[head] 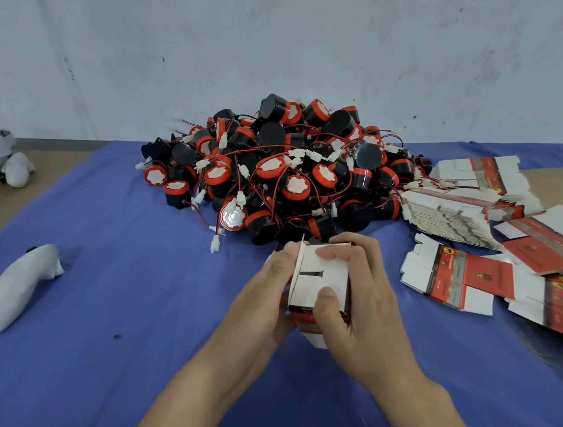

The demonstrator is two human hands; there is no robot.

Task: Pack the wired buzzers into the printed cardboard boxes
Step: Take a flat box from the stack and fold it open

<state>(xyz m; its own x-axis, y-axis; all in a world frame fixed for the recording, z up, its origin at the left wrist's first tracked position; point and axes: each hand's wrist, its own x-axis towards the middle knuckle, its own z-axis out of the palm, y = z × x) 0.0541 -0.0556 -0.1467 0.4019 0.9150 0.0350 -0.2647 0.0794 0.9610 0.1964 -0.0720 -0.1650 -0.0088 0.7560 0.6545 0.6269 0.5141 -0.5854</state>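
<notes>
— Cardboard, white side up: we have one printed box (322,279) between both hands, above the near middle of the table (127,301). What step do we call this?

— Folding an end shut, we think. Our left hand (265,294) grips the box's left side, with a side flap standing up beside its fingertips. Our right hand (363,310) curls over the far edge, its thumb pressing the slotted flap down.

— Is a buzzer already inside?

— We cannot tell. Something dark shows just past the far edge of the box, but it may belong to the pile of wired buzzers (284,172), which lies touching distance beyond it, toward the far edge of the table.

— So what does the next move call for?

— Tucking that standing flap in while the thumb keeps the slotted one flat, so the end locks. If the box is empty, we then need one buzzer drawn out of the pile, and the red-and-black leads look tangled, so it should be lifted clear slowly.

— And more boxes?

— The flat box blanks (455,281) lie fanned along the right edge, well within our right hand's side.
</notes>
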